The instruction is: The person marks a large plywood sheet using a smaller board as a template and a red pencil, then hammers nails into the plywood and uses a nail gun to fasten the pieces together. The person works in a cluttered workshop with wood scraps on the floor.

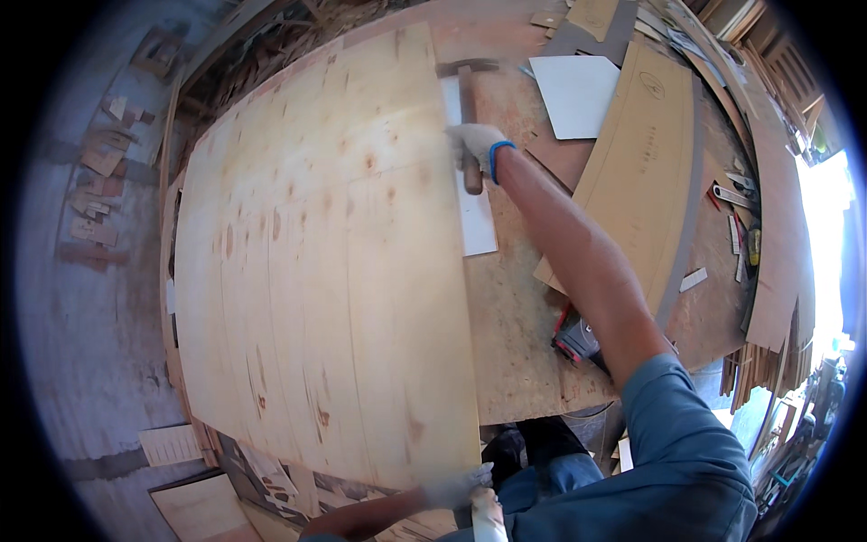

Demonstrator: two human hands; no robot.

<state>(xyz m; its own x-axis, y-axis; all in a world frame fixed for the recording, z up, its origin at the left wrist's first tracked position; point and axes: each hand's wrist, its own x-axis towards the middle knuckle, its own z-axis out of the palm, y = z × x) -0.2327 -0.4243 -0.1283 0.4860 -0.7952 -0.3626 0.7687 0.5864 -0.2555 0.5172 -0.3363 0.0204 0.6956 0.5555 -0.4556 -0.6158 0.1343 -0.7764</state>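
A large pale plywood panel (316, 244) with knots and long grain lines spans the left and middle of the workbench. My right hand (474, 147), in a light glove with a blue band at the wrist, is closed at the panel's far right edge. Directly below that hand, a hammer (468, 99) lies with its wooden handle running under the fingers. Under the hammer is a narrow white strip (479, 226). Down at the near right corner, my gloved left hand (456, 488) holds the panel's edge; its fingers are partly blurred. A pale stick-like piece (488, 517) shows beside it.
The brown workbench (519, 352) carries a long tan template board (637, 181), a white board (573, 95) and a red-and-grey tape measure (576, 339). Small tools and offcuts lie at the right. A grey wall (99, 334) stands left; leaning boards (208, 506) are below it.
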